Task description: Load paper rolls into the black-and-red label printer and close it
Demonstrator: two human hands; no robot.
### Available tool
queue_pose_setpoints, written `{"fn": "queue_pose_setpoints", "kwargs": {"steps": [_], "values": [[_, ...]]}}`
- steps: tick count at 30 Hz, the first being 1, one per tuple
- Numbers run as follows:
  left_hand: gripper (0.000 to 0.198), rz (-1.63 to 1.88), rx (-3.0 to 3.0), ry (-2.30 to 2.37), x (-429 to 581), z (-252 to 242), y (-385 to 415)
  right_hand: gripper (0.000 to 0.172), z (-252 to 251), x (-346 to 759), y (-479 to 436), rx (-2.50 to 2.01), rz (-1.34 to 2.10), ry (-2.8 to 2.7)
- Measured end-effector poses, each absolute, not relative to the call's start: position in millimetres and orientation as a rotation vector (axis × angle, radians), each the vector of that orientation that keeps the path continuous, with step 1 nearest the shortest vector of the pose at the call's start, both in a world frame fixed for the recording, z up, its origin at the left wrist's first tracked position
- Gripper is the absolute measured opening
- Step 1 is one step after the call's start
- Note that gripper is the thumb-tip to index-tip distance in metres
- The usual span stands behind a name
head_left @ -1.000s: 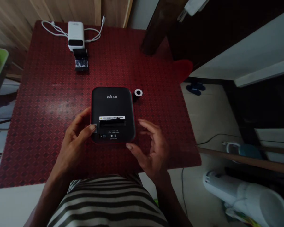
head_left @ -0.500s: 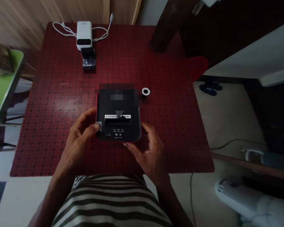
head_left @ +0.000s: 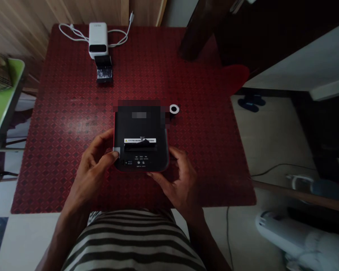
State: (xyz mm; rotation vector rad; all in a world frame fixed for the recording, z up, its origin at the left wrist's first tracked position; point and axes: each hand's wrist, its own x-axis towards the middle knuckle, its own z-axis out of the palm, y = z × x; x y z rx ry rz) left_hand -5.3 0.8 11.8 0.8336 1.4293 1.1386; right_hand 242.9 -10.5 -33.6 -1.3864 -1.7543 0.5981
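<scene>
Holding a black thermal printer [head_left: 141, 130] flat on the red patterned tabletop [head_left: 59, 113], I judge it a light, stiff, smooth-shelled box, best taken by its side edges. My left hand [head_left: 94, 169] curls nearly closed, pressing a small white tab [head_left: 116, 152] at the printer's left edge. My right hand [head_left: 177, 184] sits half open around the front right corner; I cannot tell if it grips. A white-cored roll [head_left: 174, 109] lies just beyond the printer.

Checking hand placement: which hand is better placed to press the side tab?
Left, likely: the left hand has its thumb on the pale tab on the black printer; the right hand sits at the other corner.
</scene>
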Motion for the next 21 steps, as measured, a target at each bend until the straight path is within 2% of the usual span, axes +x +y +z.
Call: {"fn": "queue_pose_setpoints", "kwargs": {"steps": [10,15,17,20,21], "values": [[0.052,1.157,0.788,1.414,-2.4,8.0,1.0,0.052,-31.9,240.3,-7.8,-1.357,0.592,-1.764],[0.052,1.173,0.833,1.389,-4.1,-1.1,-2.9,0.06,-16.9,254.9,-6.2,-1.372,0.646,-1.82],[0.053,1.185,0.86,1.383,-3.5,-1.5,-4.4,0.052,0.1,262.7,0.2,-1.337,0.611,-1.859],[0.054,1.203,0.931,1.414,-2.2,-3.2,-5.6,0.021,28.9,262.0,21.4,-1.232,0.396,-1.947],[0.055,1.218,0.969,1.432,-1.8,-5.1,-5.7,0.021,36.4,257.1,31.6,-1.184,0.32,-2.003]]}}
